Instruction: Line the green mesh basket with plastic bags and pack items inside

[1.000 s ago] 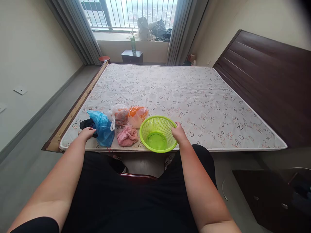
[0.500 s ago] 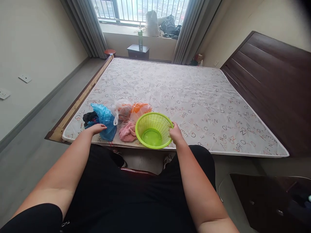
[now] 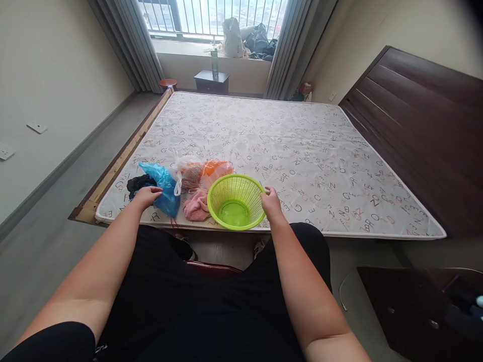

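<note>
My right hand [image 3: 270,203] is closed on the rim of a lime-green plastic basket [image 3: 236,213]. The basket tilts toward me at the near edge of the mattress, with nothing inside. To the left, my left hand [image 3: 147,197] has its fingers pinched together at the side of a blue plastic bag [image 3: 167,198]. Black cloth [image 3: 139,183] lies just behind that hand. Between bag and basket sits a bunched pink towel [image 3: 196,206]. Behind the towel rest a clear plastic bag [image 3: 189,171] with white handles and an orange-and-clear bag [image 3: 217,171].
A bare letter-print mattress [image 3: 264,130] stretches ahead, with a dark headboard [image 3: 415,100] on the right. Beyond it stand a nightstand [image 3: 211,83] with a green bottle [image 3: 215,63] and a red stool [image 3: 168,82]. A dark cabinet [image 3: 407,306] is low at right.
My left hand has shifted slightly up against the blue bag, and its fingers have drawn together. My right hand keeps its hold on the basket; the view has turned a little.
</note>
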Action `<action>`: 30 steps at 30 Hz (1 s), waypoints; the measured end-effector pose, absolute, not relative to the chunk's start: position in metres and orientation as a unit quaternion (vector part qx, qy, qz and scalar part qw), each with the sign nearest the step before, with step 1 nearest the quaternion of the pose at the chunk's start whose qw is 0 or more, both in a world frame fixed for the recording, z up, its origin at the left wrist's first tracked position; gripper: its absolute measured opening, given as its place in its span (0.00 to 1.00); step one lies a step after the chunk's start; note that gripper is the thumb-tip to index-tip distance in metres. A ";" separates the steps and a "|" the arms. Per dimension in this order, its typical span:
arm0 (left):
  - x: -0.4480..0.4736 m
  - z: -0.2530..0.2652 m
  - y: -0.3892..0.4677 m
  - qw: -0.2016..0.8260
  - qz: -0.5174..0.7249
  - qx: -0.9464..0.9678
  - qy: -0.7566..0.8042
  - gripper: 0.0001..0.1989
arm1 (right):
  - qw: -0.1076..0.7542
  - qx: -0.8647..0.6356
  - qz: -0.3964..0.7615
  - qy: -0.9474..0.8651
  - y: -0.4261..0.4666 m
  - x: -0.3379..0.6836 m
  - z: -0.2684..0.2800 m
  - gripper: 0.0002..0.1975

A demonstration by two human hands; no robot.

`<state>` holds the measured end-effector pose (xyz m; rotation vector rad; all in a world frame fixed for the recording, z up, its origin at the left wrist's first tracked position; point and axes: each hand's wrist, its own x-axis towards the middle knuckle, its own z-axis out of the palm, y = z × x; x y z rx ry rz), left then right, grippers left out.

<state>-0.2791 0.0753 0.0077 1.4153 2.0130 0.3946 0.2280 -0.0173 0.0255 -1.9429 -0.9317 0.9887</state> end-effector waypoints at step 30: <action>-0.098 0.165 -0.095 0.259 0.318 0.649 0.641 0.54 | 0.462 -0.408 0.570 -0.543 -0.062 0.090 0.182 0.06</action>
